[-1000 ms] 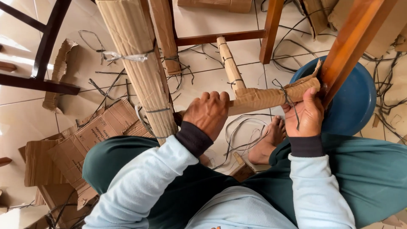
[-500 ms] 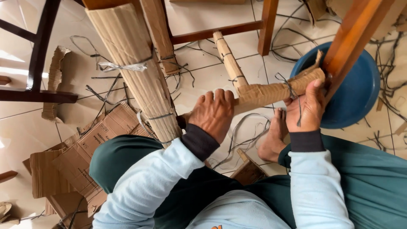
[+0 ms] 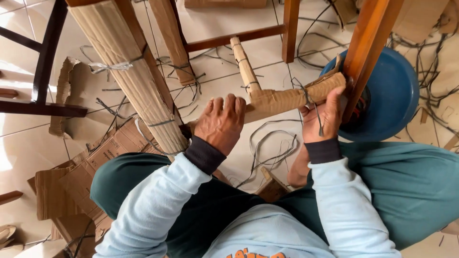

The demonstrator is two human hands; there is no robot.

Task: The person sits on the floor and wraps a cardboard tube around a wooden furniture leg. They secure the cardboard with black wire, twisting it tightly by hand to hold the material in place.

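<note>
Wrapped rail (image 3: 282,99) spans between wrapped leg (image 3: 129,76), left, and bare leg (image 3: 366,52), right. Stool (image 3: 397,95) stands behind the bare leg; cardboard scraps (image 3: 81,177) lie at the floor's left.

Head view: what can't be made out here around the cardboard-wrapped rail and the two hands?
- Left hand: its palm and fingertips curl over the wrapped rail, so the grip underneath is hidden.
- Right hand: the palm side is hidden; whether it pinches the dark strap is unclear.
- Wooden leg: cut off by the top edge.
- Blue stool: partly hidden by the leg.
</note>
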